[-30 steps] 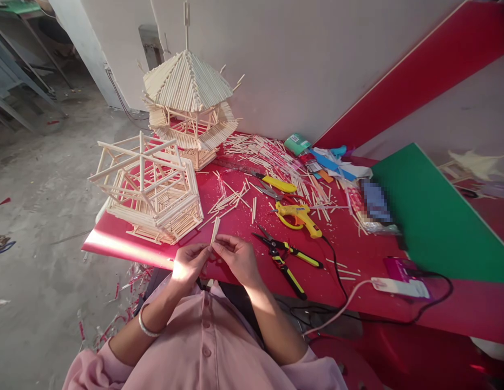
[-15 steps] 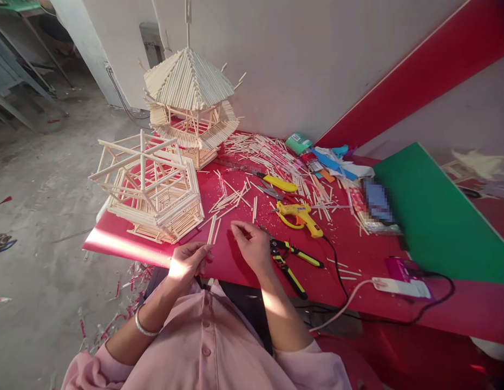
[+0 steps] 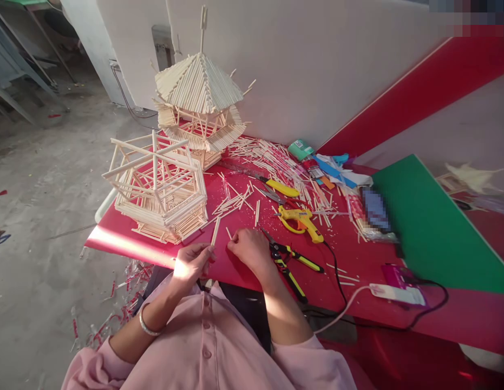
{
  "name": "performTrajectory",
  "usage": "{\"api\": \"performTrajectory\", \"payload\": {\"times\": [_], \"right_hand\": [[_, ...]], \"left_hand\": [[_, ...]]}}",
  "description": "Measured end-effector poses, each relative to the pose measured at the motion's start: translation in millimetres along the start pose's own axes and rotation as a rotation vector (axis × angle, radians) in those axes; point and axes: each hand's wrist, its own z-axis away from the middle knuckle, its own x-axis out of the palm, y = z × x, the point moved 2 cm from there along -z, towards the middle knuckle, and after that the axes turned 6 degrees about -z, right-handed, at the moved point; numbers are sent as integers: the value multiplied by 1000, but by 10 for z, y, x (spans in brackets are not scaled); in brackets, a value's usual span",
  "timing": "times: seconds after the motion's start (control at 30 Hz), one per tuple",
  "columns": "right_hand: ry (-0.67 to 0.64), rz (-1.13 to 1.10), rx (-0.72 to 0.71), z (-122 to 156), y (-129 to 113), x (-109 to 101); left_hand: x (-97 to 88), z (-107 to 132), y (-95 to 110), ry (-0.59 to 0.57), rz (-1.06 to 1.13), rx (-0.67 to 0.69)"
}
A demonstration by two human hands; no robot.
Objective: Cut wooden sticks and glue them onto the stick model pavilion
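Fingers (image 3: 204,253) of the left hand (image 3: 190,264) pinch a slim, straight, pale wooden piece (image 3: 215,232) near the edge of the smooth red counter (image 3: 357,249); across a bare gap, the right hand (image 3: 253,250), its fingers bunched, meets a thin pale stick (image 3: 229,233), grip unclear to me. Black-and-yellow-handled shears (image 3: 291,280) crowd its right. Beyond the left fingers stands an angular openwork stick frame (image 3: 155,174).

Two hands (image 3: 192,262) (image 3: 252,249), one glue gun (image 3: 302,218)

1 view, from the head, facing forward and down, hands (image 3: 252,250) near, red table (image 3: 349,254) beyond
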Motion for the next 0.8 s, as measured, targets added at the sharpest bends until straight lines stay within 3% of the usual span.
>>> {"api": "performTrajectory", "payload": {"times": [0.17,0.27,0.5,0.8], "right_hand": [[-55,-917,13,79,173,88],[-53,-1237,67,118,128,114],[-43,-1268,75,160,-74,197],[-66,-1262,106,176,-87,225]], "left_hand": [[7,-9,-40,-15,-50,20],[13,-4,-20,-21,-87,23],[7,-4,-13,-23,-95,18],[-14,6,24,-42,-94,22]]}}
